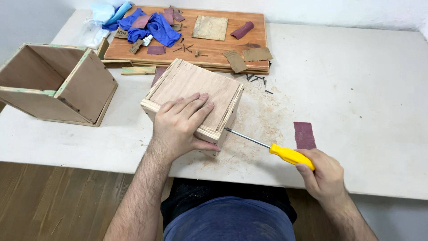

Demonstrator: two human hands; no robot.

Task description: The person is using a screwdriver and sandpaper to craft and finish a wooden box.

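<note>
The plywood box (pixel 192 91) lies on its side near the front edge of the white worktop (pixel 356 89), and everything else is best placed from it. The left hand (pixel 180 127) presses flat on its upper face, fingers spread and thumb hooked over the near corner; that grip is closed on the box and steadies it. The right hand (pixel 324 175), off to the box's right and nearer the person, is wrapped tight round the yellow handle of a screwdriver (pixel 267 147), whose thin shaft runs up and left until its tip meets the box's right-hand edge, just below the left thumb.

To drive well here, I judge the shaft should stay in line with the screw, with firm push along it while the left palm bears down so the box cannot skid on the sawdust (pixel 258 111) scattered just right of it.

A strip of dark red sandpaper (pixel 304 135) lies right of the box, beyond the screwdriver. Left of the box sits an open wooden box (pixel 58 85). Behind it rests a brown board (pixel 214 49) carrying sandpaper scraps, loose screws and a blue cloth (pixel 151 27).
</note>
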